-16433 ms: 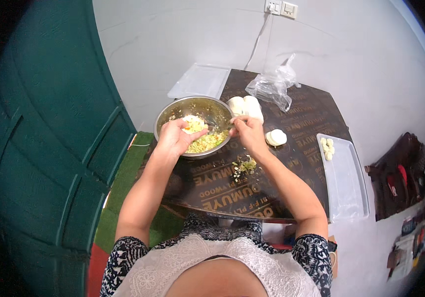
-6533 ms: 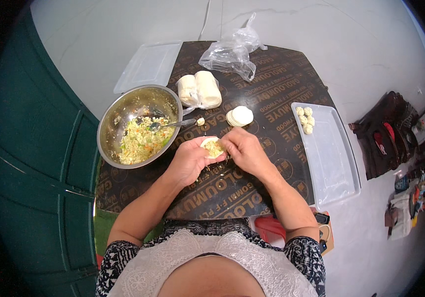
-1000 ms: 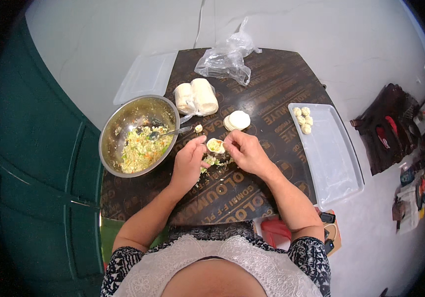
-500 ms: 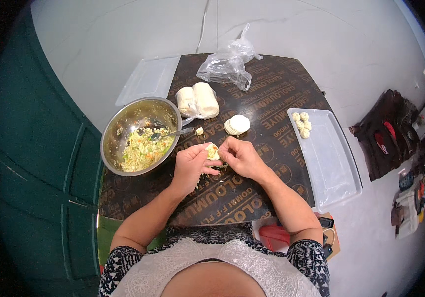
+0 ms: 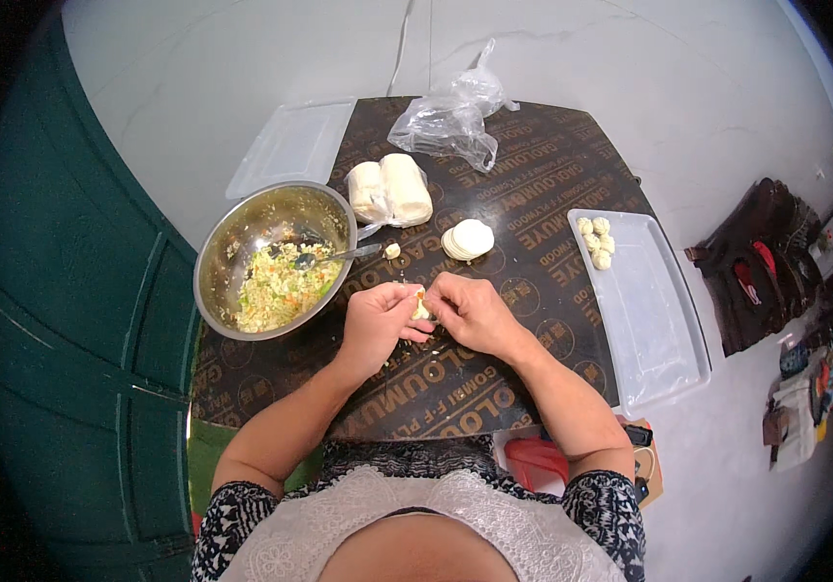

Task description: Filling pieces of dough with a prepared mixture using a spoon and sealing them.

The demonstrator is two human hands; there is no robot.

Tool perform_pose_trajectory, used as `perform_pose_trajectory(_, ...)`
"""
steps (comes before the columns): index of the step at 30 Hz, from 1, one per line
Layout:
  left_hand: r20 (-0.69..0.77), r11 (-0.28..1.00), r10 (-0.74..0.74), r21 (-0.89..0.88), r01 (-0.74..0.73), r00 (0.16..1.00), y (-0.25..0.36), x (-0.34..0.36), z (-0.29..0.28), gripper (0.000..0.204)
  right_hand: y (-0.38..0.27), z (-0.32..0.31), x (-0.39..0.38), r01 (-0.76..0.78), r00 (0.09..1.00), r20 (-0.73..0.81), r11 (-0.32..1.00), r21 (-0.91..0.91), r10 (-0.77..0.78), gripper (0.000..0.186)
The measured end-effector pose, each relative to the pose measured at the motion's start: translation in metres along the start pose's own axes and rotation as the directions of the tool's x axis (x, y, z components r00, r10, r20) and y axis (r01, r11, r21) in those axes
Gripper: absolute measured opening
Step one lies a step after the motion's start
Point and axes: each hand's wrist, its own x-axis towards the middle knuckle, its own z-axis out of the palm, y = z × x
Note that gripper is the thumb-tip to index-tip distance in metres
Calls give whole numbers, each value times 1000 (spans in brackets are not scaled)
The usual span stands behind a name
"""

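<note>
We hold small dumpling btwn left hand & right hand, both grips pinched tight on it. Squeeze too hard: filling pops out, skin rips.

Setting: a home food-preparation spot, improvised rather than a fitted kitchen. Evidence: a dark printed board serving as a low table on a pale stone-look floor; a steel mixing bowl of chopped filling with a spoon; a stack of round dough wrappers; a clear plastic tray with finished dumplings; a green panelled door; bags set on the floor nearby.
</note>
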Motion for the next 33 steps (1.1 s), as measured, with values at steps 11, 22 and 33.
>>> perform_pose_trajectory(11,-4,990,46,135,-45,999,6,0,2,23,1,-6,1,118,993,47,982,-147,-112,12)
perform_pose_trajectory(22,-12,984,23,-177,-24,1000,6,1,0,16,-7,7,0,-60,993,-101,998,-2,59,11)
perform_pose_trajectory(33,-25,999,16,-30,-17,1000,4,3,-5,12,-6,5,-1,13,1000,12,987,-161,-11,11)
